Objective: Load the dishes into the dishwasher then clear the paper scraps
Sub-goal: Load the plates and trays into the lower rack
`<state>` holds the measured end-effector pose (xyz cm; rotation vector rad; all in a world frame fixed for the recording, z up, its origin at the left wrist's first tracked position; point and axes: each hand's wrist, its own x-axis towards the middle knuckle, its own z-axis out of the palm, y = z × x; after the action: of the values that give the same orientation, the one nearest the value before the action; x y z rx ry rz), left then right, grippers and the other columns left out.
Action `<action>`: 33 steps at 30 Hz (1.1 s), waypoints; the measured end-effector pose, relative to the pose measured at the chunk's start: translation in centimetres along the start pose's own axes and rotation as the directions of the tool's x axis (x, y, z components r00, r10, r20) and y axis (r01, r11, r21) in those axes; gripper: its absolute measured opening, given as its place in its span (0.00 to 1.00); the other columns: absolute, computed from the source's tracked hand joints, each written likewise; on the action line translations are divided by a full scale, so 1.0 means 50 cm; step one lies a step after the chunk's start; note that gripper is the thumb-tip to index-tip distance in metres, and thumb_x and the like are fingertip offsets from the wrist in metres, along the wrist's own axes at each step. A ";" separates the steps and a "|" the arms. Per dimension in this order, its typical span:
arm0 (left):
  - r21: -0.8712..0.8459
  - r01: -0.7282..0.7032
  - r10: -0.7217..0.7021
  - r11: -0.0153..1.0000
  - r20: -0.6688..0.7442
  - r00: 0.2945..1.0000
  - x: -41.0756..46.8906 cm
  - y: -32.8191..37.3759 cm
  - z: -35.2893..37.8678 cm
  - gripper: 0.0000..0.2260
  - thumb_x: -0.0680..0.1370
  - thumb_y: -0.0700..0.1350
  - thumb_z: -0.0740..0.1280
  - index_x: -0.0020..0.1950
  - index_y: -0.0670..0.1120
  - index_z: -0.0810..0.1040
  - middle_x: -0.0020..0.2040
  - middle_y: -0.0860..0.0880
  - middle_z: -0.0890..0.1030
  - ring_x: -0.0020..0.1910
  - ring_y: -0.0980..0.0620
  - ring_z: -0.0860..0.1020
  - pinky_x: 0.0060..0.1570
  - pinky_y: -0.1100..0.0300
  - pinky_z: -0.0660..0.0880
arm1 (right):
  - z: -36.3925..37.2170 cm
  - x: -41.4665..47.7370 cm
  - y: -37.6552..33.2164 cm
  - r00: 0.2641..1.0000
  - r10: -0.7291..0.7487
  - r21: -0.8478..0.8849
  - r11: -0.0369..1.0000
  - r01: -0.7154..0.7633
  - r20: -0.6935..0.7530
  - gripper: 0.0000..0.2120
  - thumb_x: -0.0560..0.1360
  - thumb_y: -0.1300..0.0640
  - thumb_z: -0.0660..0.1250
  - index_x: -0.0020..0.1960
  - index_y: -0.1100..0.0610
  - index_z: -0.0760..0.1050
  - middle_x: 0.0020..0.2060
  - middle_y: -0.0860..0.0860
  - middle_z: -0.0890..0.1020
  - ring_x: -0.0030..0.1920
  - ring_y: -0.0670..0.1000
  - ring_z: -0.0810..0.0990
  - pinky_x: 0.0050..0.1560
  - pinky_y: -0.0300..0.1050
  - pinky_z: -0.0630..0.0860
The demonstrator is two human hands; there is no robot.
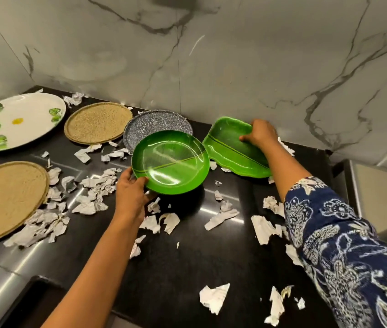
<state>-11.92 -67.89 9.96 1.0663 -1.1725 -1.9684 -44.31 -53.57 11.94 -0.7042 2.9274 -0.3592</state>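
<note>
My left hand point(129, 194) grips the near left rim of a round green plate point(171, 160), which is tilted up off the black counter point(187, 256). Over at the wall, my right hand point(260, 134) holds the far edge of a squarish green dish point(230, 152), also tipped up. A speckled grey plate point(150, 125) lies flat behind the round green one. Further left are a white plate with green leaf print point(24, 119) and two woven tan plates point(97, 121) point(3, 200). Torn white paper scraps point(95, 188) are strewn all over the counter.
A marble wall point(211, 55) backs the counter. A steel-coloured surface point(382, 192) sits past the counter's right end. More paper scraps point(213, 297) lie near the front edge, and a dark recess point(29, 301) shows at the lower left.
</note>
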 end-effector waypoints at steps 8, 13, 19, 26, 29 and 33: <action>0.012 -0.120 0.120 0.993 0.041 0.992 -0.161 0.043 -0.105 0.18 0.77 0.29 0.57 0.60 0.47 0.72 0.46 0.47 0.79 0.41 0.50 0.79 0.29 0.60 0.79 | -0.124 -0.271 -0.067 0.942 -0.107 -0.038 0.994 0.100 -0.318 0.14 0.80 0.56 0.59 0.62 0.61 0.66 0.52 0.66 0.77 0.52 0.66 0.77 0.47 0.55 0.72; 0.085 -0.206 0.202 0.975 0.056 0.978 -0.316 0.028 -0.240 0.16 0.77 0.30 0.57 0.59 0.46 0.73 0.43 0.50 0.78 0.38 0.52 0.77 0.27 0.63 0.77 | -0.150 -0.614 -0.066 0.818 -0.016 0.138 0.984 0.116 -0.576 0.14 0.79 0.57 0.60 0.62 0.63 0.67 0.51 0.66 0.78 0.52 0.67 0.77 0.45 0.55 0.70; 0.129 -0.275 0.256 0.953 0.148 0.955 -0.518 -0.068 -0.423 0.16 0.76 0.29 0.59 0.51 0.48 0.78 0.37 0.57 0.82 0.38 0.61 0.78 0.42 0.67 0.76 | -0.058 -1.028 0.014 0.780 0.192 0.446 0.887 0.121 -0.595 0.13 0.77 0.59 0.62 0.59 0.63 0.68 0.50 0.62 0.80 0.49 0.65 0.78 0.45 0.54 0.71; 0.273 0.011 -0.070 0.962 0.208 0.976 -0.718 -0.243 -0.570 0.15 0.79 0.34 0.59 0.52 0.54 0.76 0.45 0.51 0.80 0.40 0.54 0.77 0.30 0.61 0.78 | 0.075 -1.403 0.160 0.794 0.493 0.612 0.765 -0.202 -0.355 0.10 0.78 0.55 0.61 0.57 0.53 0.63 0.46 0.56 0.79 0.45 0.60 0.78 0.46 0.54 0.75; 0.329 0.111 -0.174 0.938 0.169 0.970 -0.783 -0.334 -0.590 0.15 0.79 0.33 0.59 0.58 0.50 0.74 0.46 0.50 0.79 0.42 0.51 0.76 0.29 0.60 0.77 | 0.136 -1.510 0.225 0.725 0.628 0.625 0.694 -0.358 -0.282 0.12 0.78 0.57 0.61 0.60 0.55 0.65 0.45 0.54 0.78 0.42 0.57 0.78 0.42 0.46 0.70; 0.335 0.234 -0.284 0.913 0.106 0.953 -0.851 -0.458 -0.589 0.14 0.79 0.32 0.58 0.59 0.48 0.73 0.41 0.53 0.81 0.41 0.54 0.78 0.29 0.65 0.77 | 0.245 -1.588 0.319 0.668 0.720 0.555 0.639 -0.533 -0.187 0.12 0.78 0.59 0.61 0.60 0.55 0.67 0.42 0.55 0.79 0.38 0.56 0.77 0.38 0.44 0.69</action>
<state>32.44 -36.06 -5.02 1.3111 -1.5421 -2.1411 21.12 -5.76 0.09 0.5642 2.9718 -1.1575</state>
